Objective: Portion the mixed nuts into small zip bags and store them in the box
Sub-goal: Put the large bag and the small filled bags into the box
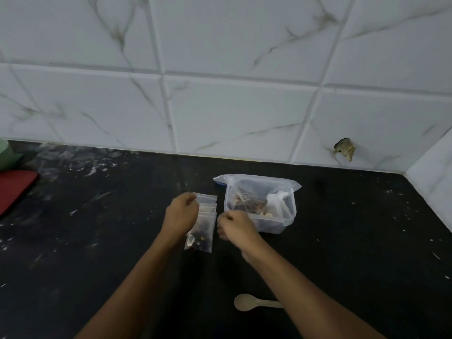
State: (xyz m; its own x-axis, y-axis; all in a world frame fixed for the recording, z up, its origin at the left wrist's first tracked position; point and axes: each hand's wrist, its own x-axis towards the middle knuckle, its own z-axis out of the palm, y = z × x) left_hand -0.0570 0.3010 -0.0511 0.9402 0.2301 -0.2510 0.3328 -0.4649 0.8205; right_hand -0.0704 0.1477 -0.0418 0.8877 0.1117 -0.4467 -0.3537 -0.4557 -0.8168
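- The small zip bags (204,221) lie in an overlapping stack on the black counter (97,241), just left of the clear plastic box (260,206); the nearest bag has a few nuts showing in its lower corner.
- Your left hand (182,212) sits on the left edge of that stack, fingers curled at the top corner of the far bag, pinching it as far as the blur lets you see.
- Your right hand (236,226) is clenched between the stack and the box, just in front of the box's near left corner; whether anything is held inside the fist you cannot tell.
- The box stands open, with mixed nuts (256,207) and some pale pieces inside it.
- A large clear zip bag (256,181) lies across the far rim of the box, partly drooping inside.
- A pale spoon (247,302) rests well in front of the box, bowl to the left, its handle running under your right forearm.
- Far left of the box, at the counter's edge, sit a red flat item (14,189) and a pale green container (7,155), both cut off by the frame.
- Behind the box rises the marbled tile wall (220,94), with a chipped hole (344,149) off to the box's right.
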